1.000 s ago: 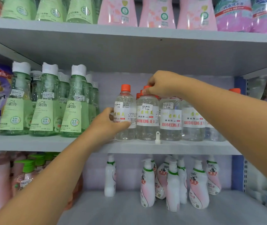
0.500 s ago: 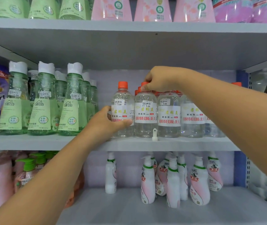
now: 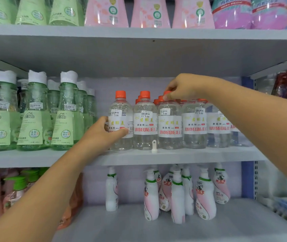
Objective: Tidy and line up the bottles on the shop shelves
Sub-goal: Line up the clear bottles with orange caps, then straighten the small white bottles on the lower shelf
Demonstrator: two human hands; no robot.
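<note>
A row of clear bottles with orange caps and white labels stands on the middle shelf [image 3: 174, 155]. My left hand [image 3: 102, 133] wraps around the body of the leftmost clear bottle [image 3: 121, 110]. My right hand [image 3: 182, 87] pinches the orange cap of the third clear bottle [image 3: 169, 126] from above. Between them stands the second clear bottle [image 3: 145, 124], untouched. More orange caps show behind the front row.
Green bottles with white caps [image 3: 32, 117] fill the shelf's left side. A small white hook [image 3: 154, 145] stands at the shelf's front edge. Pink and white pump bottles [image 3: 177, 194] stand on the shelf below. Green and pink packs [image 3: 149, 13] sit on the top shelf.
My right hand has moved from the second bottle's cap to the third bottle's cap. My left hand stays on the leftmost bottle.
</note>
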